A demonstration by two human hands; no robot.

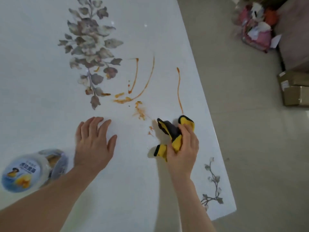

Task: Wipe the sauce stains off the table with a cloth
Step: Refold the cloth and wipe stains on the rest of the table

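Orange sauce stains (139, 111) streak and smear the glossy white table (41, 81), with long thin lines running up toward the far side and blotches just ahead of my hands. My right hand (183, 151) is shut on a bunched yellow and dark grey cloth (173, 134), pressed to the table beside small sauce spots (150, 130). My left hand (93, 143) lies flat on the table, fingers spread, holding nothing, to the left of the smears.
A round plastic tub with a blue label (31, 169) lies at the table's near left. Printed leaf patterns (92, 47) decorate the tabletop. The table's right edge (215, 131) borders a tiled floor with cardboard boxes (294, 87) and a pile of pink bags (255, 25).
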